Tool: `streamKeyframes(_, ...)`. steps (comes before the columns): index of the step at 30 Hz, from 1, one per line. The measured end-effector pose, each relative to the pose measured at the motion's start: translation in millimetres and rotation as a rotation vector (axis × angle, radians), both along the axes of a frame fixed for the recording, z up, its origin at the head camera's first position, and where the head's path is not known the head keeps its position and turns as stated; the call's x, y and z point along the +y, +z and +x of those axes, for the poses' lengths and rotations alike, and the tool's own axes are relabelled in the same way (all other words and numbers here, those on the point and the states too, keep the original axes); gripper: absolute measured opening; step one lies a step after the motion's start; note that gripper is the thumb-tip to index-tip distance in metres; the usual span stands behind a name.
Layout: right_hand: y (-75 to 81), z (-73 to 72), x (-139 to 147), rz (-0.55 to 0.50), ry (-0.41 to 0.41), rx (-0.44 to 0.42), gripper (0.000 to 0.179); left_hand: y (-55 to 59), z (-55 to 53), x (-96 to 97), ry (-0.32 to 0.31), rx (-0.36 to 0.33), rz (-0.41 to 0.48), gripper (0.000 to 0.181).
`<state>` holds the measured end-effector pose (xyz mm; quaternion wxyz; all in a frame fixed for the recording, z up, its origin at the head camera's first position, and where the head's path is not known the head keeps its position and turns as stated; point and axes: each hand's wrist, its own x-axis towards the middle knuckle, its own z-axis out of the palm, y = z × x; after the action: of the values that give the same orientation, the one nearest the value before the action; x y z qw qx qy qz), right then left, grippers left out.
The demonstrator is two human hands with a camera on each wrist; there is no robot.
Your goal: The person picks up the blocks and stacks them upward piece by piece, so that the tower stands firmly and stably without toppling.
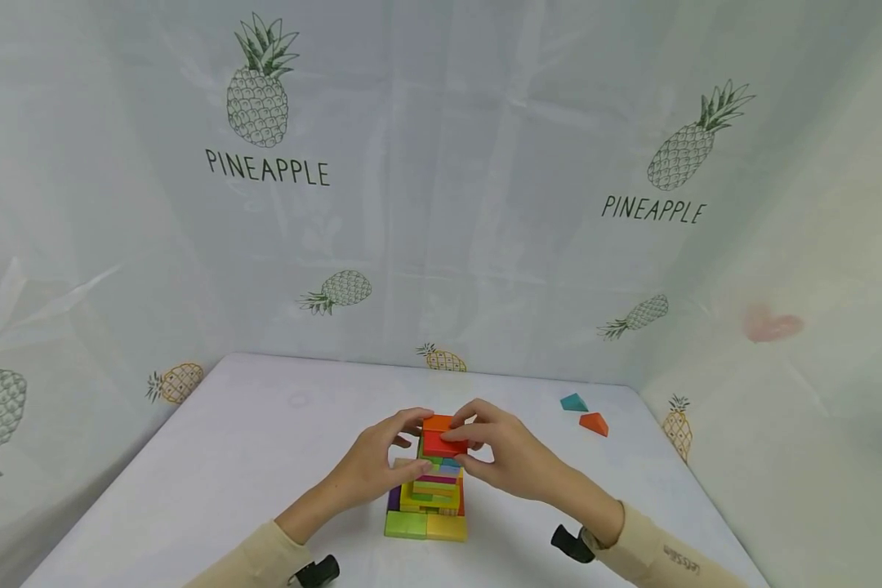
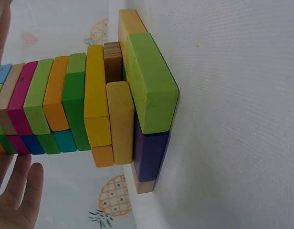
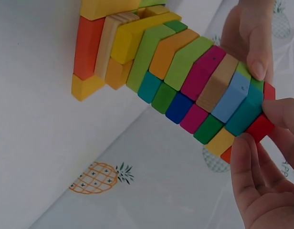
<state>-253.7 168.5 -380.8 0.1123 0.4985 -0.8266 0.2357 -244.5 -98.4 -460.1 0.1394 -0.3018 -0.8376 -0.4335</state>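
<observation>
A tall tower of coloured wooden blocks [image 1: 437,492] stands near the front of the table. My left hand [image 1: 363,465] curves around its upper left side, thumb at the front and fingers behind. In the right wrist view, that thumb rests by the small green and light blue block [image 3: 232,100]. From the right, my right hand [image 1: 510,452] pinches a red block [image 1: 435,445] on top, its fingertips also against the teal block [image 3: 245,112] below. An orange block [image 1: 437,422] lies at the top, behind the red one.
A teal block [image 1: 574,403] and an orange block [image 1: 594,423] lie at the back right of the white table [image 1: 265,441]. A pale curtain [image 1: 441,204] printed with pineapples hangs behind and along the sides. The tower's base is wider, with lime green [image 1: 406,525] and yellow blocks in front.
</observation>
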Motion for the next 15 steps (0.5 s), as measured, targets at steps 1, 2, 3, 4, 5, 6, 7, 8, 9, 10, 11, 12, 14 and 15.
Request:
streamKeyframes(1, -0.8, 0.2, -0.2, -0.005, 0.000, -0.002, 0.030, 0.0, -0.1, 0.0, 0.001, 0.000, -0.002, 0.066)
streamKeyframes(2, -1.5, 0.3, -0.4, -0.011, 0.002, -0.004, 0.030, 0.0, -0.3, 0.0, 0.002, 0.001, -0.003, 0.066)
streamKeyframes(3, -2.0, 0.4, -0.5, -0.016, 0.003, -0.006, 0.030, 0.0, -0.5, 0.0, 0.003, 0.000, -0.005, 0.066)
streamKeyframes(4, -2.6, 0.4, -0.4, -0.021, 0.004, -0.005, 0.030, 0.0, -0.6, 0.1, 0.005, -0.001, -0.005, 0.065)
streamKeyframes(5, -3.2, 0.1, -0.4, -0.025, 0.004, -0.003, 0.030, 0.0, -0.8, 0.1, 0.007, -0.001, -0.007, 0.065)
streamKeyframes(6, -3.6, -0.1, -0.3, -0.027, 0.004, -0.002, 0.030, 0.1, -1.0, 0.3, 0.008, 0.000, -0.008, 0.064)
streamKeyframes(7, -4.0, -0.2, -0.3, -0.029, 0.003, -0.001, 0.030, 0.2, -1.1, 0.5, 0.010, 0.001, -0.008, 0.064)
streamKeyframes(8, -4.5, -0.5, -0.2, -0.032, 0.004, -0.001, 0.031, 0.4, -1.3, 0.6, 0.011, 0.003, -0.008, 0.063)
streamKeyframes(9, -5.0, -0.8, 0.0, -0.033, 0.003, 0.000, 0.031, 0.6, -1.3, 0.7, 0.012, 0.004, -0.008, 0.062)
streamKeyframes(10, -5.5, -1.0, 0.1, -0.035, 0.002, 0.000, 0.031, 0.9, -1.3, 0.8, 0.014, 0.006, -0.009, 0.062)
streamKeyframes(11, -5.6, -0.8, 0.2, -0.037, 0.000, 0.000, 0.031, 1.1, -1.3, 0.8, 0.016, 0.008, -0.009, 0.061)
streamKeyframes(12, -5.7, -0.6, 0.4, -0.039, 0.000, -0.001, 0.031, 1.4, -1.2, 0.9, 0.016, 0.010, -0.009, 0.061)
streamKeyframes(14, -5.8, -0.1, 0.5, -0.045, -0.001, -0.003, 0.031, 1.8, -1.0, 1.0, 0.017, 0.013, -0.009, 0.061)
streamKeyframes(15, -5.8, 0.1, 0.7, -0.048, 0.000, -0.003, 0.030, 1.9, -0.9, 1.2, 0.017, 0.017, -0.008, 0.061)
